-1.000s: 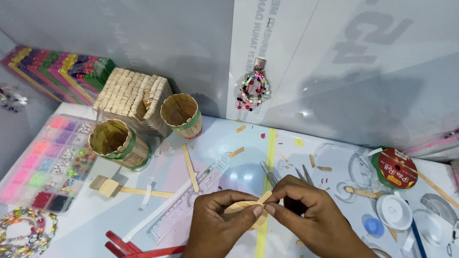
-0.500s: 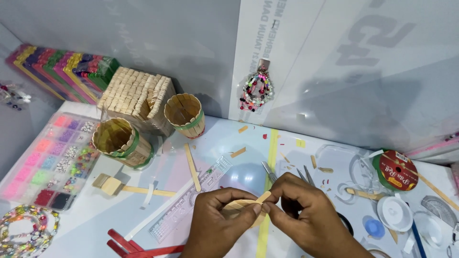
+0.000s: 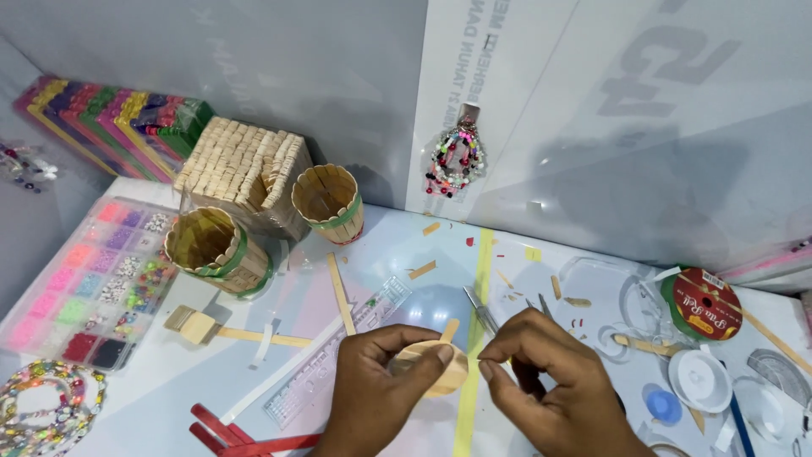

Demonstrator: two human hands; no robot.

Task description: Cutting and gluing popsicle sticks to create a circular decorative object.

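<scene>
Just two stick cups (image 3: 328,203), one wooden disc (image 3: 433,369)

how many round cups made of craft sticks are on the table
2. One stick cup lies tilted at the left beside the bead organiser; the other stick cup stands upright behind it, next to the stick house. None seems hidden.

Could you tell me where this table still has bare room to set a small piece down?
Bare table lies between the bead organiser, the clear ruler and the red sticks. A smaller patch sits behind the ruler, before the stick cup. Right of the yellow tape strip, around the ribbon spool, it is crowded.
</scene>
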